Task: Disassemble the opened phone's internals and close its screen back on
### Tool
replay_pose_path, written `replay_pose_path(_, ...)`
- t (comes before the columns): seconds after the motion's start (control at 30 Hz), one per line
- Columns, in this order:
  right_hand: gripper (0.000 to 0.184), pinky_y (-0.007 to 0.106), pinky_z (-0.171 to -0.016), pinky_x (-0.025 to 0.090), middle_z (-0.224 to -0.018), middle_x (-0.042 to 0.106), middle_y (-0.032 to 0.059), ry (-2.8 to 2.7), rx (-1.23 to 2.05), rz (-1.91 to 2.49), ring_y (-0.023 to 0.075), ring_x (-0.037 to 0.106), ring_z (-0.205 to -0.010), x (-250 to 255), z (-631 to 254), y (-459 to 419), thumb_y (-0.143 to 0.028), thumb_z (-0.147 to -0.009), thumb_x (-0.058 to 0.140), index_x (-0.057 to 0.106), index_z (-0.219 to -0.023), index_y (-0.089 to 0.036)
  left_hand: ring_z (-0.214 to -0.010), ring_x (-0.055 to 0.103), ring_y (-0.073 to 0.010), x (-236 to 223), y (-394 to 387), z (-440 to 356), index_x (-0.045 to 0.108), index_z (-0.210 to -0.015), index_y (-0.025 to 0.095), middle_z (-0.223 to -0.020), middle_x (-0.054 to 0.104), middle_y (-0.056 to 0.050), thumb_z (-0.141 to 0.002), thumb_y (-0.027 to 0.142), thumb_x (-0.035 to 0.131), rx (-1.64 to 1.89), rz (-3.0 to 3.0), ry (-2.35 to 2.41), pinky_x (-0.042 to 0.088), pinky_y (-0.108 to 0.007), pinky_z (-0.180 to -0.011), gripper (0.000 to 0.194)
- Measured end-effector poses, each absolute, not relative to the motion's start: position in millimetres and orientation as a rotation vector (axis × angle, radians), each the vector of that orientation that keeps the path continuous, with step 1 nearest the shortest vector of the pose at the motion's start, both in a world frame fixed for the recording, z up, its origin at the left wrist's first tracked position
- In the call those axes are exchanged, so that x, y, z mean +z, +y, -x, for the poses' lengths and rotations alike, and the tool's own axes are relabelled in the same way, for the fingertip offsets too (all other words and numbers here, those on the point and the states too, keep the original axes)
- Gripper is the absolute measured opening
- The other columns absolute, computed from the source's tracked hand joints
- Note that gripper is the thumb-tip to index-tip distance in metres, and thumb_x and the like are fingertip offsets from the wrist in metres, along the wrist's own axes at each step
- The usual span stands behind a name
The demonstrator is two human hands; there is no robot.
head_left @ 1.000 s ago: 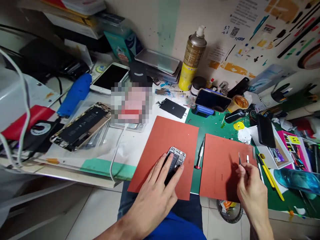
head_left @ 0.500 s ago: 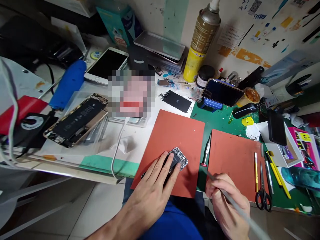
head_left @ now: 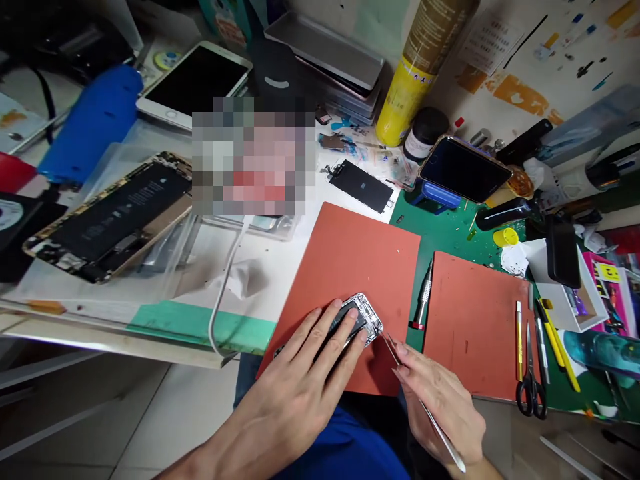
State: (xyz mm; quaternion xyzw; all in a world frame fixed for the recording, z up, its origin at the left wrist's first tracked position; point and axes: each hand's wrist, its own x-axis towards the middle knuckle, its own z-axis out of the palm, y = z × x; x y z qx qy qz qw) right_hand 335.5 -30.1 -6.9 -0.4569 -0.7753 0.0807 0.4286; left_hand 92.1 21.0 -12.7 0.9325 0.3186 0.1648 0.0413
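No words are legible; a small apple-shaped logo shows on the black battery (head_left: 120,208), left in the frame, and blurred print on the wall sheet (head_left: 493,41), upper right.

Over the left red mat (head_left: 365,247), open room stretched beyond the left hand (head_left: 305,373); the right mat (head_left: 470,313) offered more across its middle. A screwdriver (head_left: 424,295) partly filled the gap between them. Scissors (head_left: 531,379) crowded the right edge, a spray can (head_left: 407,100) and propped phone (head_left: 465,170) stood behind, and a white cable (head_left: 221,287) curved at left.
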Motion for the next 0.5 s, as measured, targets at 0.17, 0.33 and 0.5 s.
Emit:
replay_pose_path(0.17,0.046,0.039,-0.096,0.072,-0.129,0.080,0.0181,-1.946,0.191,1.149,0.0279,0.079,-0.119,-14,-336,-35,0.012,-0.091,0.065,0.073,-0.133,-0.006,-0.158,0.038,-0.0490,-12,21,-96,0.053,-0.156,0.002,-0.163,0.052,-0.027,-0.103,0.017,0.048,0.526,-2.890,0.998,0.041,-0.060,-0.123,0.055)
replay_pose_path(0.33,0.049,0.046,-0.098,0.072,-0.136,0.076,0.0209,-2.004,0.230,1.126,0.0319,0.076,-0.126,-24,-337,-39,0.010,-0.093,0.066,0.068,-0.139,-0.003,-0.155,0.042,-0.0509,-11,21,-96,0.055,-0.154,0.000,-0.161,0.053,-0.029,-0.102,0.017,0.052,0.523,-2.910,0.977,0.041,-0.061,-0.122,0.054)
replay_pose_path(0.5,0.049,0.046,-0.099,0.071,-0.135,0.076,0.0224,-1.996,0.237,1.115,0.0321,0.075,-0.127,-23,-335,-36,0.012,-0.092,0.065,0.068,-0.139,-0.002,-0.151,0.047,-0.0503,-6,24,-96,0.058,-0.151,0.001,-0.158,0.056,-0.029,-0.102,0.015,0.051,0.502,-2.906,0.978,0.043,-0.061,-0.118,0.051)
